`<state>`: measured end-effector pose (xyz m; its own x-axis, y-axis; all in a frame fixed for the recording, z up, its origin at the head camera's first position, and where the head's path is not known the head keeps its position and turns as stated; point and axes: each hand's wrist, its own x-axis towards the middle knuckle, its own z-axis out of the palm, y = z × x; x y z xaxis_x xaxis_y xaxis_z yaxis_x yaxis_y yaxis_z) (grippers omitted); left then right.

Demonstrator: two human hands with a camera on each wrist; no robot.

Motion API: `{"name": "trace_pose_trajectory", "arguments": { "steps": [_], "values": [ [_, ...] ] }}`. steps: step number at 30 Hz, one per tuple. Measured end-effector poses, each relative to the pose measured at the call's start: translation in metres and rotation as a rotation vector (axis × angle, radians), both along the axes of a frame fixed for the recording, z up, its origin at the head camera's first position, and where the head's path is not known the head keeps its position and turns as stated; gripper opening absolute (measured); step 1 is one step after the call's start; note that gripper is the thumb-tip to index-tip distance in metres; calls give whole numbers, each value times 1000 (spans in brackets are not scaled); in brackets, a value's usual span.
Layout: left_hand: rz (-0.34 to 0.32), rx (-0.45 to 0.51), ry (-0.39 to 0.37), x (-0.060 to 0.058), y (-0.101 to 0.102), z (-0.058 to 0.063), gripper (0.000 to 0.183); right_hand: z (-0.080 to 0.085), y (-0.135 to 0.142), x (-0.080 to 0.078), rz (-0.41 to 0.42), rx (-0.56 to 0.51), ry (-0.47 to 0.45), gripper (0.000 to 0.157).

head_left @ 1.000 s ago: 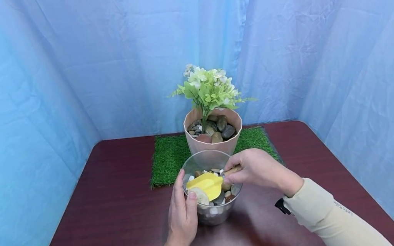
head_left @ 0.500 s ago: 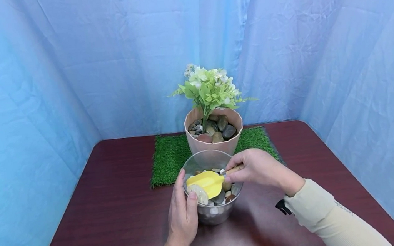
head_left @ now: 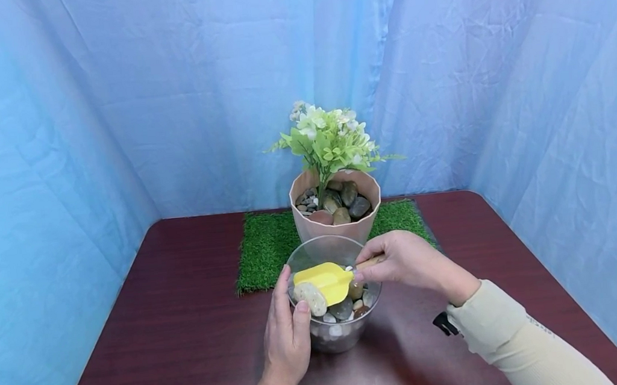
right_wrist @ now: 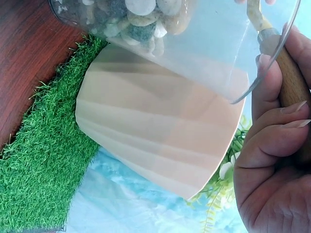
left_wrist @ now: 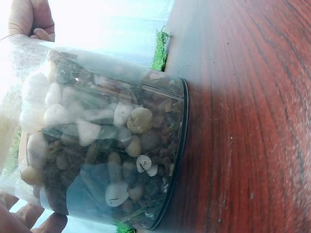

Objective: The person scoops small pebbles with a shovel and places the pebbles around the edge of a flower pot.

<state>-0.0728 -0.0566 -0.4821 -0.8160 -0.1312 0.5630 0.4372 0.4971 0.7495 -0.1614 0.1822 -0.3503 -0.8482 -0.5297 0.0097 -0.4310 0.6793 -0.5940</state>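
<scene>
A clear bucket-shaped container (head_left: 337, 338), filled partway with pebbles, stands in front of the planter. My left hand (head_left: 287, 342) holds its left side, fingers along the outer wall and thumb at the near rim. My right hand (head_left: 407, 262) grips the wooden handle (right_wrist: 293, 73) of a small yellow trowel (head_left: 323, 281) from the right. Its blade slants across the container's mouth, above the pebbles. A large pale stone (head_left: 310, 299) leans at the blade's near left edge, right beside my left thumb. In the left wrist view, white, brown and grey pebbles (left_wrist: 87, 131) show through the wall.
Just behind the container, a pale pink planter (head_left: 333, 231) holds large stones and a white-flowered plant (head_left: 331, 139). It stands on a green artificial-grass mat (head_left: 267, 253). The dark red table (head_left: 188, 323) is enclosed by blue curtains (head_left: 214, 103).
The trowel has risen slightly and shifted right, uncovering more of a dark stone below. The pale stone has turned and shows more of its face. My left hand has stayed almost still.
</scene>
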Motion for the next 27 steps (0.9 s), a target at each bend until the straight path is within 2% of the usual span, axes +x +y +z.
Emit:
{"name": "trace_pose_trajectory", "arguments": {
  "steps": [27],
  "values": [
    [-7,18,-14,0,0,2,65,0,14,-8,-14,-34,-23,10]
  ]
}}
